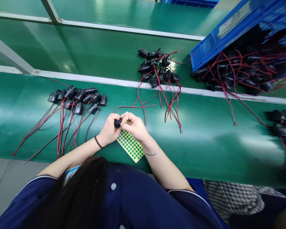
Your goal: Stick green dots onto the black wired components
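My left hand point(109, 129) and my right hand point(134, 126) meet over the green belt point(205, 133). Between their fingertips sits one small black socket part point(118, 122) with a red wire point(133, 107) trailing away to the right. Both hands grip it. Under my right hand lies a pale sheet of green dot stickers point(131, 145). To the left, a row of several black sockets with red and black wires point(77, 96) lies on the belt.
A second heap of black sockets with red wires point(157, 68) lies beyond the white rail point(205, 90). A tilted blue bin point(231, 28) at the top right spills more sockets point(240, 73). Further parts point(282, 125) lie blurred at the right edge.
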